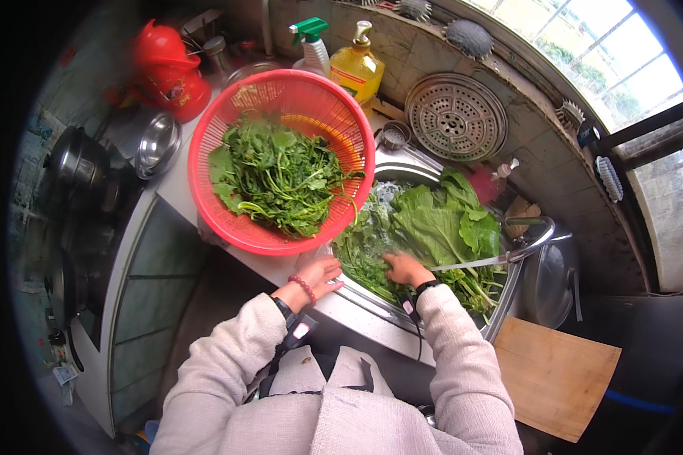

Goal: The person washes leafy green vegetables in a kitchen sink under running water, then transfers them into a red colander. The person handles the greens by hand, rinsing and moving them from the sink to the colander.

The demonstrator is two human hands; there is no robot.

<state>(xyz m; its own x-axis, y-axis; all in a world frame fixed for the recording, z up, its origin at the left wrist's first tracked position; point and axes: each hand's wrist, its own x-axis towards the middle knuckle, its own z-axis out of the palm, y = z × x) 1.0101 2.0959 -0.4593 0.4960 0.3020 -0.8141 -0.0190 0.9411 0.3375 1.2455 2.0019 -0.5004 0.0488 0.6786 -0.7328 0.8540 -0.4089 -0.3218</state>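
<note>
My left hand (318, 277) rests at the near left edge of the sink (357, 303), its fingers stretched out and apart, with a beaded bracelet on the wrist. Nothing is held in it. My right hand (407, 269) reaches down into the sink among loose leafy greens (364, 250); its fingertips are partly hidden there, so their grip does not show. Larger broad-leaved greens (432, 220) fill the back and right of the sink. Water runs from the faucet (535, 236) toward my right hand. A red plastic colander (205, 163), heaped with cut greens (281, 174), stands left of the sink.
Behind the colander are a green-topped spray bottle (313, 49) and a yellow pump bottle (357, 70). A round steamer rack (455, 117) leans on the wall. To the right lies a wooden board (554, 375). A metal bowl (158, 144) and dark pot (76, 167) are at left.
</note>
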